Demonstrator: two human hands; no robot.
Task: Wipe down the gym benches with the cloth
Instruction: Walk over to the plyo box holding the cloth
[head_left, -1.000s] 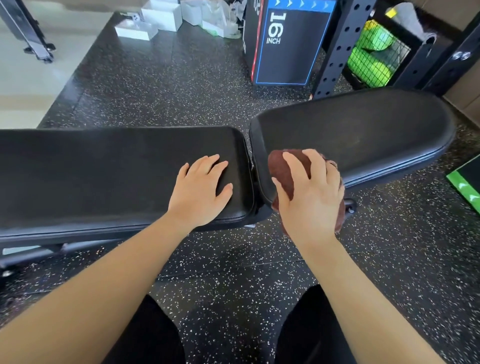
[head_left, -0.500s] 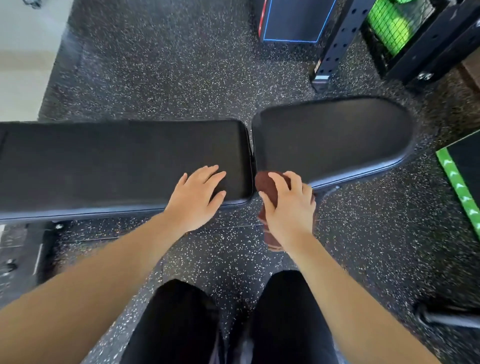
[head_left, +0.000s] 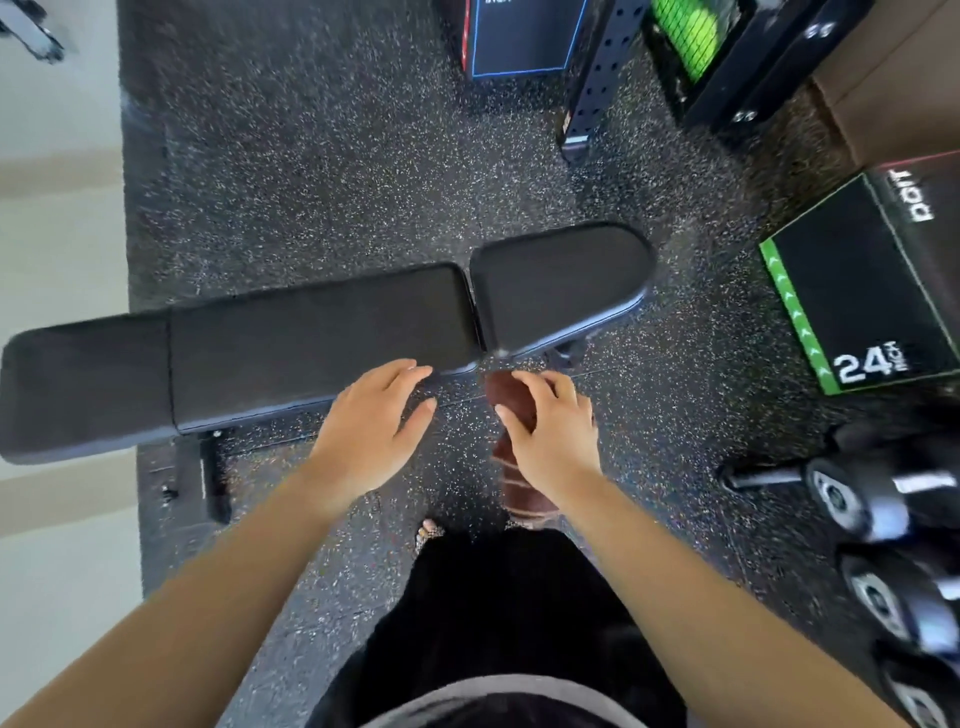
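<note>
Hanging brown cloth (head_left: 514, 457), padded bench (head_left: 322, 332)

The right hand (head_left: 553, 431) hides much of the brown cloth (head_left: 511, 397); blurred dumbbells (head_left: 872, 499) run off-frame.

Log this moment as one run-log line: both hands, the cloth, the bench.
left hand: open, empty, at bench front edge | right hand: holds brown cloth, off the pads | stage: standing
</note>
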